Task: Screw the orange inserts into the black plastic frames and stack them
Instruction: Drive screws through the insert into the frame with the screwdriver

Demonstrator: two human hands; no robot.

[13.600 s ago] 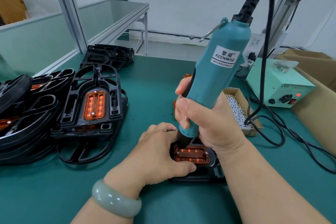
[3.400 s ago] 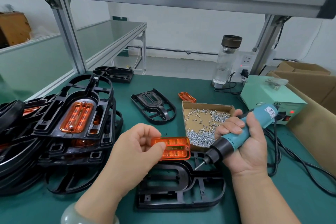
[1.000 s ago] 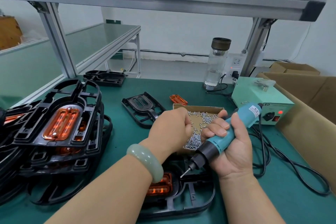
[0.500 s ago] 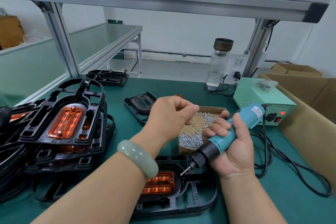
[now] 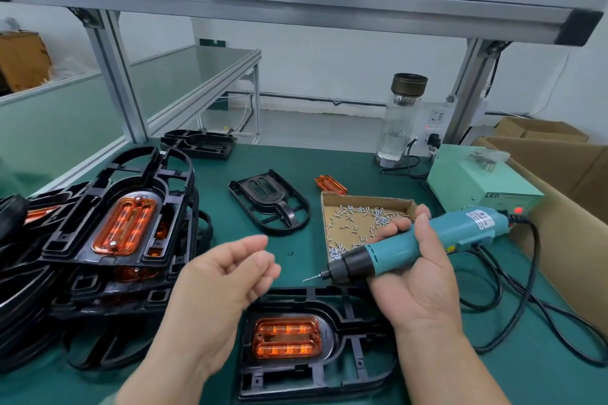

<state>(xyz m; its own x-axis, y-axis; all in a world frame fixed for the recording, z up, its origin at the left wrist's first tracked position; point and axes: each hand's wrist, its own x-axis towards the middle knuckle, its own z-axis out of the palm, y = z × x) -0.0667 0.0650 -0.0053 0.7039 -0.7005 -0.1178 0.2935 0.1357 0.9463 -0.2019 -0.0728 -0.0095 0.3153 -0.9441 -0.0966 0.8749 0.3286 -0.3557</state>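
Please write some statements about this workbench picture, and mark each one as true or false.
1. The right hand grips the electric screwdriver. True.
2. An orange insert sits in the nearest black frame. True.
3. The cardboard box is empty. False: it holds loose screws.
4. The screwdriver bit touches the insert. False: it is in the air, apart from the insert.
5. The glass bottle lies on its side. False: it stands upright.

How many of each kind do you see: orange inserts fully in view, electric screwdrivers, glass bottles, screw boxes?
orange inserts fully in view: 3
electric screwdriver: 1
glass bottle: 1
screw box: 1
Total: 6
Partly hidden inserts in the stack are left out.
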